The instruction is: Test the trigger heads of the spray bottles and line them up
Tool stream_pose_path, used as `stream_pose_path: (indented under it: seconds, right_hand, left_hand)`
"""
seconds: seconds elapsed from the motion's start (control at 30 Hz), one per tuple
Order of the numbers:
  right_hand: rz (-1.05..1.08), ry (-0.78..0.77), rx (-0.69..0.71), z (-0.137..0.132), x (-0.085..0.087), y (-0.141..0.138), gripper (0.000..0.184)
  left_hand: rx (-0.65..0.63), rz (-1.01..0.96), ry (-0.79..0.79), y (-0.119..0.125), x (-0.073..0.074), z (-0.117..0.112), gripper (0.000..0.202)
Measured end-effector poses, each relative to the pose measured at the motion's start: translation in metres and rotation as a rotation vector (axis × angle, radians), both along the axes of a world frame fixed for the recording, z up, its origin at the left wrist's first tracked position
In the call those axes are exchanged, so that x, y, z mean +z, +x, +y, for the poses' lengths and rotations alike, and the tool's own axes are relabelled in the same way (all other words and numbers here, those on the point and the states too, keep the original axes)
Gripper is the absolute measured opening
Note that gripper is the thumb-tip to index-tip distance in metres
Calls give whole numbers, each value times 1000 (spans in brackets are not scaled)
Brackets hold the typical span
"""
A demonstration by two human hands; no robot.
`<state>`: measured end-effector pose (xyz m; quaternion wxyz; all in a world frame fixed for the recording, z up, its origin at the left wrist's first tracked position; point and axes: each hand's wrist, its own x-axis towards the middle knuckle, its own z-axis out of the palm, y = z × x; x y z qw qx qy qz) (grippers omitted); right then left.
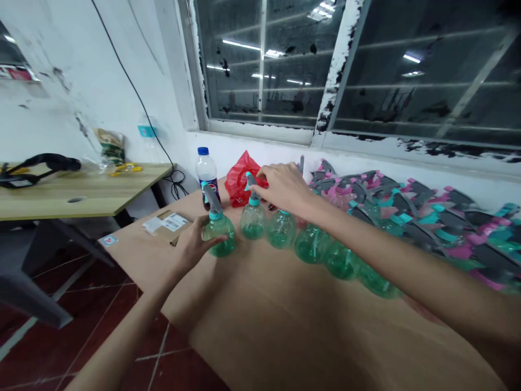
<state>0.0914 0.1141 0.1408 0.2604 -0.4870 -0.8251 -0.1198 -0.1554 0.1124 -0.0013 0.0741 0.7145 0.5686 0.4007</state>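
My left hand is wrapped round the body of a green spray bottle with a grey and teal spray head, at the left end of a row. Just right of it stands a second spray bottle. My right hand reaches over the row, its fingers at the grey spray head of that second bottle; whether they grip it is hard to make out. More green bottles continue to the right, partly hidden under my right forearm.
Many grey, pink and teal spray heads are heaped along the wall at right. Behind the bottles are a red plastic bag and a blue-capped cola bottle. A cardboard piece lies at left. A wooden desk stands further left.
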Motion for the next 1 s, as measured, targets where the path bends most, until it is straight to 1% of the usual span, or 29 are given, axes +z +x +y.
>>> stream_pose_path:
  seconds: [0.13,0.2,0.27,0.5,0.6,0.73,1.0]
  right_hand:
    - [-34,20,-102,27,-8,-18,48]
    - [-58,27,-154,36,-13,-24,52]
    - [-74,27,-177,43,-17,-28,51]
    - [-91,-27,-153,63,-31,-34,34]
    - [-95,-49,-144,67,-35,-34,31]
    - [-92,-48,-126,68,-36,-34,33]
    - [-113,-17,-72,64,-34,-31,38]
  left_hand:
    - [44,66,-5,-3,12,21,55]
    - [54,87,-8,-2,16,31,53]
    - [47,103,-11,0,18,40,55]
    - [-27,141,-18,11,22,63,55]
    - [-42,136,-18,15,20,68,57]
    - [-49,120,-11,18,17,71,55]
    - [-61,81,-22,23,20,69,58]
